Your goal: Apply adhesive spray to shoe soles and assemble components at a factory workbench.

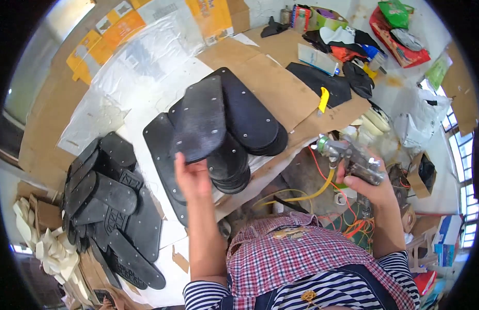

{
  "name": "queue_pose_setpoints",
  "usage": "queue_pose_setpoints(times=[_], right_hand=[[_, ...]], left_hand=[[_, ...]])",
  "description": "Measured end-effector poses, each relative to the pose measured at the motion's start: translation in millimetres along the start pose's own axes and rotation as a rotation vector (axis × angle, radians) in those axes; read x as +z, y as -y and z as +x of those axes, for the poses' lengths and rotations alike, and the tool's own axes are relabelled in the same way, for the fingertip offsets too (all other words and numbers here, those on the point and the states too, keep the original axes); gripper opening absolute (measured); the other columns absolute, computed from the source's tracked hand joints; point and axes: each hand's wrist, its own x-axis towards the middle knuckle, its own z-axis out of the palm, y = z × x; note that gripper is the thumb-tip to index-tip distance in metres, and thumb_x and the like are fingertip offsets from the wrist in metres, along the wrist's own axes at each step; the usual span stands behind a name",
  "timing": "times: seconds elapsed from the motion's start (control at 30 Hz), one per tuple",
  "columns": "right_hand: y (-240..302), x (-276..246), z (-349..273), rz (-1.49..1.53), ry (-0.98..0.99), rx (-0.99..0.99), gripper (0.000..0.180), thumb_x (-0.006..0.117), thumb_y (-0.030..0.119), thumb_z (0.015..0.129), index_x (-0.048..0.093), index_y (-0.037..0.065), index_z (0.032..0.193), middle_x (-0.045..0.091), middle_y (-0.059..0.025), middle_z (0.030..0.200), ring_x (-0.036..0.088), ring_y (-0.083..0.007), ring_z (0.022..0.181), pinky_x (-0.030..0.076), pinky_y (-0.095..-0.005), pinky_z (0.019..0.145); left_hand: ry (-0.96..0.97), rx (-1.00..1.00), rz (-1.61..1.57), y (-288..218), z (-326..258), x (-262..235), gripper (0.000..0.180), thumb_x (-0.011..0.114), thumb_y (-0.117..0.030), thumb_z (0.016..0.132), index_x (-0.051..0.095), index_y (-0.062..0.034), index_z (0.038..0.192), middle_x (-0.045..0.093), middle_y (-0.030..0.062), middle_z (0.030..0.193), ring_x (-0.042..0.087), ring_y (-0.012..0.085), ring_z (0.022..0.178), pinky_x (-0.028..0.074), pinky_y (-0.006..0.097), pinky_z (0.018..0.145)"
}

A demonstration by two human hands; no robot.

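Note:
My left hand [193, 178] grips the near end of a black rounded panel [201, 116], which has small metal eyelets along its edge. The fingers are partly hidden beneath it. Under and beside that panel lie stacks of similar black panels [252, 113], with one more stack [230, 173] below its near end. Over on the right, my right hand [371, 181] is closed around a metal spray gun [348, 154] whose nozzle points left, toward the stacks. A yellow hose [322, 192] hangs from the gun.
Left of the stacks sits a jumbled pile of black panels [115, 199]. A yellow utility knife [323, 101] lies on cardboard [268, 77] at the table's right edge. Cloths and bags [348, 41] clutter the far right. Orange cords [358, 227] tangle below.

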Motion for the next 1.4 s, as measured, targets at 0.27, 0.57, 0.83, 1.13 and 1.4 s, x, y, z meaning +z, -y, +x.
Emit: queue_pose_setpoints(times=[0.27,0.57,0.83,1.13,1.4], right_hand=[[-9.3,37.5,26.4,-0.044,0.089,0.002,0.052,0.066,0.005,0.078,0.046,0.000,0.126,0.058,-0.0012,0.087,0.054,-0.0075,0.076,0.046,-0.0232,0.071],[0.1,32.6,33.3,-0.149,-0.211,-0.012,0.044,0.065,0.006,0.077,0.050,-0.001,0.118,0.059,-0.0051,0.082,0.058,-0.0133,0.068,0.048,-0.0262,0.064],[14.0,27.2,18.5,-0.117,-0.194,-0.023,0.040,0.065,0.006,0.078,0.049,-0.001,0.114,0.056,-0.0025,0.082,0.056,-0.0088,0.071,0.047,-0.0232,0.064],[20.2,-21.8,-36.8,-0.266,0.059,0.151,0.057,0.066,0.005,0.075,0.045,-0.001,0.127,0.059,-0.0013,0.079,0.054,-0.0077,0.071,0.045,-0.0236,0.067],[31.6,-41.0,-38.7,-0.317,-0.085,0.186,0.059,0.066,0.004,0.074,0.044,-0.001,0.129,0.059,-0.0030,0.081,0.054,-0.0082,0.074,0.044,-0.0234,0.067]], left_hand=[[-0.342,0.591,-0.327,-200.4,-1.3,-16.1,0.063,0.051,-0.036,0.090,0.024,-0.0034,0.138,0.025,0.0176,0.144,0.035,0.0407,0.126,0.028,0.055,0.105],[-0.018,-0.161,0.180,-51.2,-21.8,-77.9,0.019,0.054,-0.020,0.089,0.057,-0.0035,0.099,0.063,0.0122,0.099,0.059,0.0295,0.094,0.050,0.039,0.082],[-0.095,-0.641,0.374,66.6,-44.9,-71.8,0.024,0.057,-0.016,0.085,0.053,-0.0042,0.106,0.060,0.0132,0.103,0.060,0.0296,0.089,0.050,0.039,0.078],[-0.179,-0.671,0.513,94.8,-52.8,-80.5,0.030,0.054,-0.015,0.086,0.048,-0.0028,0.112,0.058,0.0139,0.104,0.058,0.0308,0.090,0.048,0.040,0.079],[-0.239,-0.694,0.367,155.8,-28.6,-60.3,0.030,0.050,-0.014,0.090,0.043,-0.0029,0.117,0.053,0.0136,0.115,0.053,0.0308,0.099,0.045,0.041,0.086]])
